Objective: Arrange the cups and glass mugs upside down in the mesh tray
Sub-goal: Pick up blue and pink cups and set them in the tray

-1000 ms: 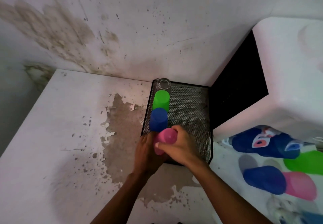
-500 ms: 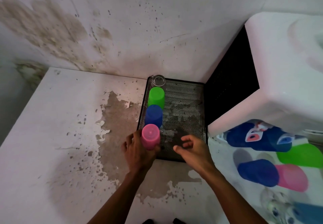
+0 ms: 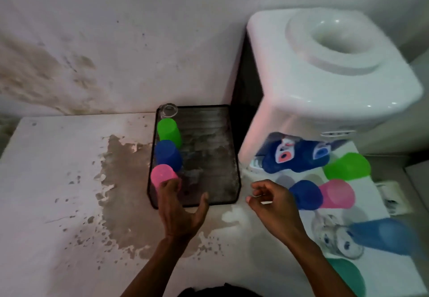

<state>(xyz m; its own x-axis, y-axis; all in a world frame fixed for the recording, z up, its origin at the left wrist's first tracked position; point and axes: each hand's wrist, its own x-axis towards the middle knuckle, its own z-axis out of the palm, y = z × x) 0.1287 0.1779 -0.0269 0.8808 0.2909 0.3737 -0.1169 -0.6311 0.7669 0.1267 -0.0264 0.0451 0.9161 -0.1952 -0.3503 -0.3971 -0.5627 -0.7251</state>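
The black mesh tray (image 3: 218,157) sits on the white counter against the wall. Along its left side stand, upside down, a glass mug (image 3: 169,110) at the back, then a green cup (image 3: 169,130), a blue cup (image 3: 167,155) and a pink cup (image 3: 162,176) at the front. My left hand (image 3: 180,206) is at the tray's front edge, fingers spread, fingertips touching the pink cup's side without gripping it. My right hand (image 3: 272,204) hovers open and empty to the right of the tray, just left of a blue cup (image 3: 306,194) lying on its side.
A white water dispenser (image 3: 325,83) stands right of the tray. On the patterned surface to the right lie a pink cup (image 3: 337,193), a green cup (image 3: 348,166), dark blue mugs (image 3: 292,157), a light blue cup (image 3: 383,235), glass mugs (image 3: 334,238) and a teal cup (image 3: 348,278).
My right hand let go of the pink cup and swung right toward the loose cups. The pink cup now stands upside down in the tray; my left hand loosened to a light touch.
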